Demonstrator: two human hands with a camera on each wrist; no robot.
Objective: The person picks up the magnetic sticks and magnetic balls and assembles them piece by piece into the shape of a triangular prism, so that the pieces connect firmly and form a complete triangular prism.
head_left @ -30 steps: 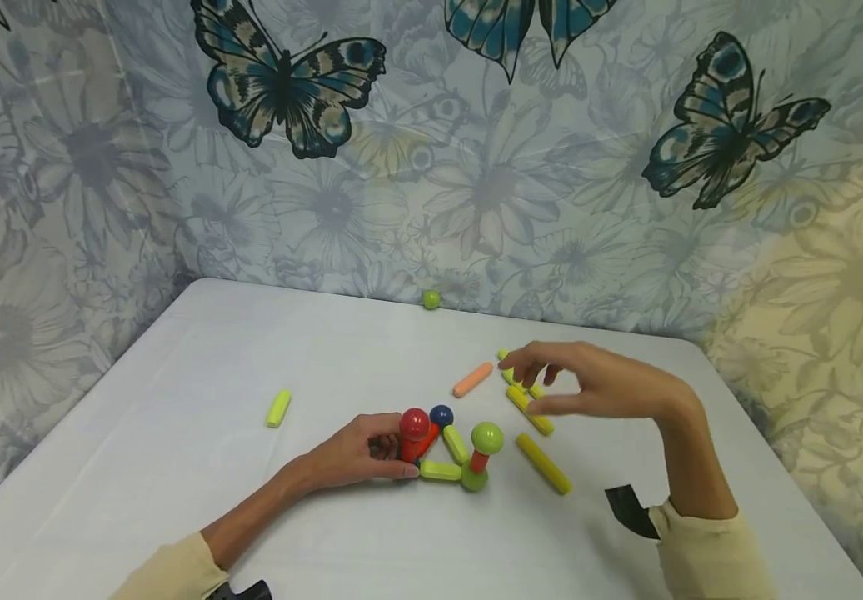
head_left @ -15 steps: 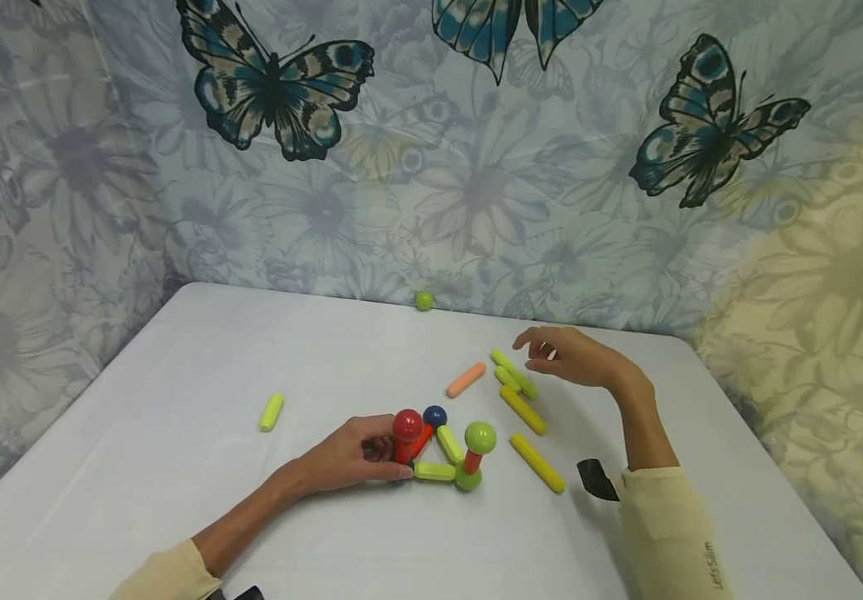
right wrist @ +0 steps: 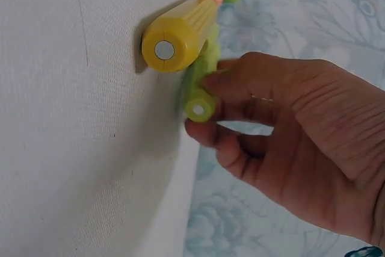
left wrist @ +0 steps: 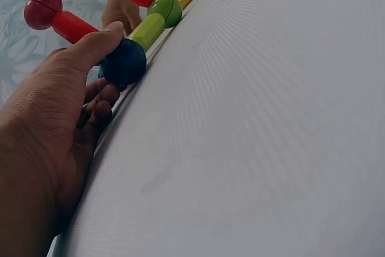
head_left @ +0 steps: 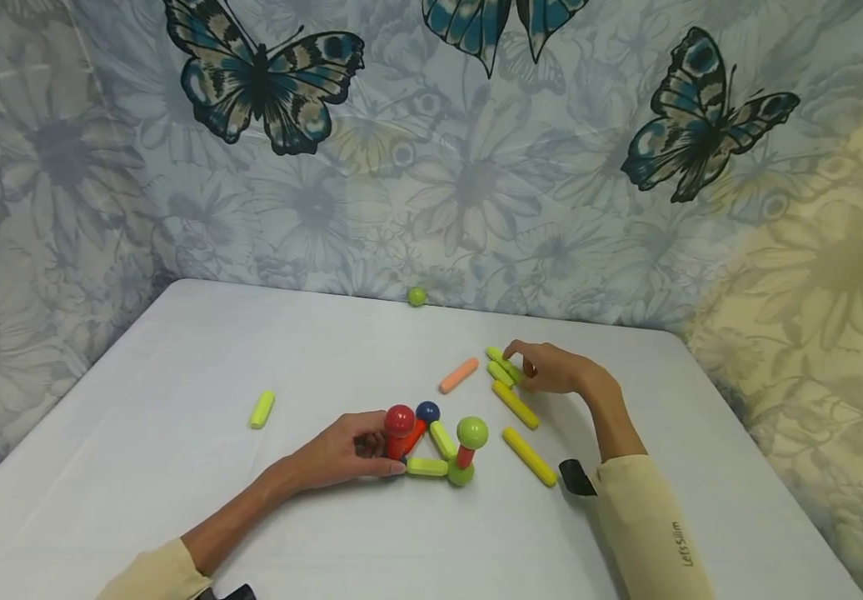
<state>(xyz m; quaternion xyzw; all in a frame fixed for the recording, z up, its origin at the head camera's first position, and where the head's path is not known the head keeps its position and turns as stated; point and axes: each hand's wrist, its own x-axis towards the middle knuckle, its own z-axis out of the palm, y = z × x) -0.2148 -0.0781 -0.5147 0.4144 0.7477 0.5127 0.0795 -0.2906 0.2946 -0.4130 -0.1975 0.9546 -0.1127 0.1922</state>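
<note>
Pinching a lime rod near one end, the right hand has its fingers curled about it, beside a yellow rod on the table. The left hand pinches a dark blue ball on a ball-and-rod frame. In the head view, that ball hides mostly behind the thumb; the lime rod's end is covered.

Ball-and-rod frame, red ball and green ball atop, lime rod farther right
</note>
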